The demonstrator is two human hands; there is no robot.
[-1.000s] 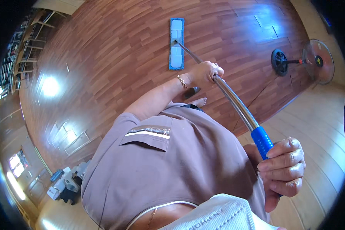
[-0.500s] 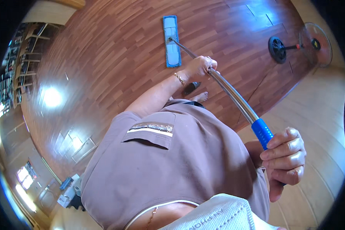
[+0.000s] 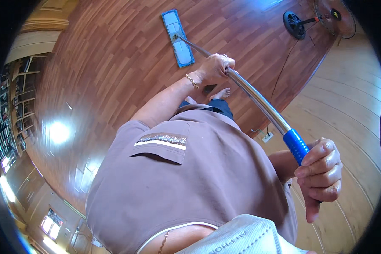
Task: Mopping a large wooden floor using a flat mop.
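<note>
A flat mop [image 3: 172, 27] with a blue fringed edge and pale pad rests on the brown wood floor ahead of me. Its shiny metal pole [image 3: 258, 100] slants back toward my right side and ends in a blue grip. My left hand [image 3: 216, 67], with a gold bracelet at the wrist, is wrapped round the pole partway along. Round the blue grip at the pole's upper end, the fingers of my right hand [image 3: 323, 167] are closed. One bare foot [image 3: 221, 93] shows below my left hand.
A standing fan [image 3: 335, 15] with a round black base [image 3: 294, 24] is at the far right, its cord running along the floor. A white socket [image 3: 267, 137] is on the pale panelled wall [image 3: 338, 114] at right. Shelves [image 3: 19, 97] line the far left.
The mop head has shifted a little left and farther away in view, and tilted. My left hand has moved slightly left and up. The fan and shelves have shifted as my view turned.
</note>
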